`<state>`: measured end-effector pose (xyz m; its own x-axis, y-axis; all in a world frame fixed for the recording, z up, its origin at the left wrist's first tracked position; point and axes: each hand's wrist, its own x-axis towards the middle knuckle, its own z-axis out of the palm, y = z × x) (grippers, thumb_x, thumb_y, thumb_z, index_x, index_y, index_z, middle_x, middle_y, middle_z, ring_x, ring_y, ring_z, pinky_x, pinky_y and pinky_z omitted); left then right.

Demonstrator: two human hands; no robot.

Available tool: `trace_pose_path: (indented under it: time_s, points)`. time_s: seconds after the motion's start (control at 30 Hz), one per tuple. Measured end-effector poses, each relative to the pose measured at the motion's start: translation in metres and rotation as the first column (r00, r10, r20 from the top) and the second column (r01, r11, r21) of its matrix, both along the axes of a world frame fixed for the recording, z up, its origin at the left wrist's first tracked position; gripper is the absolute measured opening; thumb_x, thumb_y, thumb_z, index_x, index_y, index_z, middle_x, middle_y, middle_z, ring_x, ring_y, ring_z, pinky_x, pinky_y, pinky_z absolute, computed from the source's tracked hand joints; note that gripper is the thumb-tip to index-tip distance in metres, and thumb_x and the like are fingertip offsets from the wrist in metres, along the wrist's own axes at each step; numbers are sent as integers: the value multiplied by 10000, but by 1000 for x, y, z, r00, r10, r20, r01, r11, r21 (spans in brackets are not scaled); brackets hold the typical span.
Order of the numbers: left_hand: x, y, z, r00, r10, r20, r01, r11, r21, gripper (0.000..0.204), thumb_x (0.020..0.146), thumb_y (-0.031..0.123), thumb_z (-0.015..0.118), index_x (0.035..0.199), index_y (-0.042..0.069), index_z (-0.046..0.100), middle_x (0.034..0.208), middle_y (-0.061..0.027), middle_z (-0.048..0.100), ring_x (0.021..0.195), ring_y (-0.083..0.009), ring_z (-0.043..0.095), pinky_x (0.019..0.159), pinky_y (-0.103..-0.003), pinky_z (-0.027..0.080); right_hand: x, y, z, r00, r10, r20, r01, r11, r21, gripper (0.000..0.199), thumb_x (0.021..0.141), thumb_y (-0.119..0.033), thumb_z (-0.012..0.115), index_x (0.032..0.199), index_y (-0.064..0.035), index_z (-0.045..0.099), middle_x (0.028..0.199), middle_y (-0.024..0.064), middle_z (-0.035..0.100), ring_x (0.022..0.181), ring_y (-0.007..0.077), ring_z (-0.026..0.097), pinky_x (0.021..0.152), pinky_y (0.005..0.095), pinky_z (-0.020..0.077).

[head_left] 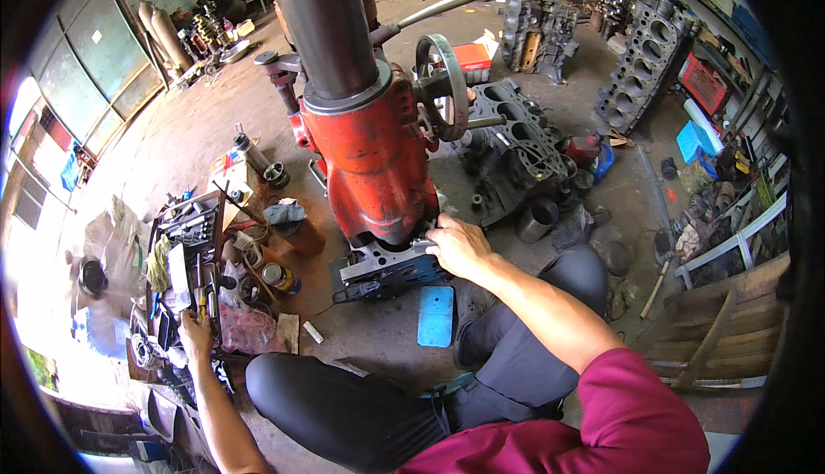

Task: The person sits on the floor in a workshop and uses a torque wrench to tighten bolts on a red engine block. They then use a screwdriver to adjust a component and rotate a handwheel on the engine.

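Right grip [457, 246]: fingers closed, pinching a small metal piece [423, 247] at the lower edge of the red boring machine [365, 160]. Left grip [194, 333]: down among tools, right at a yellow-handled tool [201, 299]; can't tell if it's pinching it. Just left of right grip, under the machine: flat-topped metal block [361, 271]. Nearer the person than right grip: blue rectangular plate [436, 316]. Right of right grip: metal sleeve [538, 219]. Beyond right grip: handwheel [459, 79], engine block [503, 165]. Right of left grip, slightly beyond: tin can [275, 275].
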<state>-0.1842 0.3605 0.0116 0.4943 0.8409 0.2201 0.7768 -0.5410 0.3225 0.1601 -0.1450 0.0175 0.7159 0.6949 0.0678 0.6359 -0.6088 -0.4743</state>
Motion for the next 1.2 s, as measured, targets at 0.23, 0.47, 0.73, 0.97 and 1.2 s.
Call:
trace_pose_path:
  time_s: [0.23,0.47,0.73,0.97,1.2]
  points:
    - [-4,-13,24,996,85,-11,-84,996,27,474,830,393,574,979,-57,585,935,-285,588,895,-444,575,806,-530,433,3,16,-23,957,131,-259,-89,982,166,349,885,-302,743,1117,-42,731,1138,188,628,929,237,665,841,372,515]
    - [25,-95,77,900,-160,405,134,987,91,341,806,179,597,1093,-2,560,929,-172,595,798,-287,551,770,-431,441,-7,50,-21,619,64,-783,208,948,242,453,889,-344,752,1185,-7,686,673,50,631,582,92,589,541,289,465]
    - [142,-187,92,671,-616,413,718,679,-154,353,700,166,647,1002,3,564,756,-122,548,689,-224,514,654,-372,448,-57,28,-23,950,88,-301,-2,962,273,283,842,-261,764,1019,-40,745,1466,260,444,1145,331,615,921,428,506]
    - [142,-207,76,619,-762,191,775,552,-307,394,665,170,623,999,-29,555,758,-235,572,691,-419,589,669,-445,495,-28,19,-19,980,-193,-49,197,974,108,248,844,-246,747,1020,-74,715,970,138,610,843,362,662,734,494,531]
    - [135,-203,59,605,-781,156,779,540,-319,377,674,201,636,959,-20,526,757,-248,572,723,-465,581,663,-467,485,-23,27,-17,987,-144,65,142,989,37,202,854,-226,717,991,-78,706,981,179,590,817,400,661,719,523,529]
